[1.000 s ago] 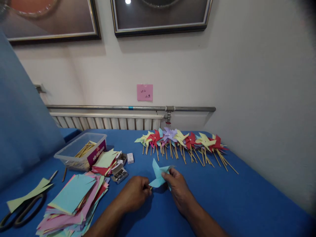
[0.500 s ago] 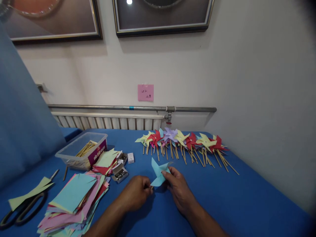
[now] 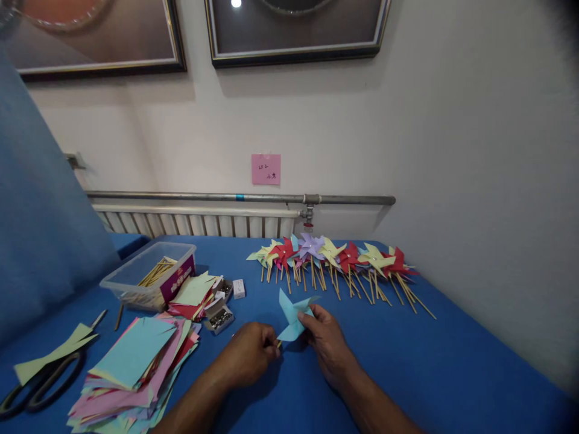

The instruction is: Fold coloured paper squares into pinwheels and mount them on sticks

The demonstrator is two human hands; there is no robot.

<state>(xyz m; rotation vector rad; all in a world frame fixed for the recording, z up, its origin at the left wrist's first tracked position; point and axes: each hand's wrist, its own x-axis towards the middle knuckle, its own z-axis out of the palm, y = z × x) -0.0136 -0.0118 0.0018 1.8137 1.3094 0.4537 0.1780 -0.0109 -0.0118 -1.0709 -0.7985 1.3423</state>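
The blue pinwheel [image 3: 292, 326] sits between the hands. The right hand [image 3: 329, 343] has its grip clamped on it; the left hand [image 3: 254, 354] has its grip closed on the stick [image 3: 279, 344]. Beyond and left of the grips: two open boxes [image 3: 219, 320], one tub [image 3: 114, 286] with an unreadable label [image 3: 181, 279]. Straight beyond, one pink note [image 3: 266, 172] appears to read "252".

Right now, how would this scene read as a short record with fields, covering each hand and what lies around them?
Left hand: holds thin tan wooden stick, mostly hidden
Right hand: pinches light-blue paper pinwheel near its centre
Farther off: row of multicoloured paper pinwheels
To the left: stack of coloured paper sheets; clear plastic box holding wooden sticks
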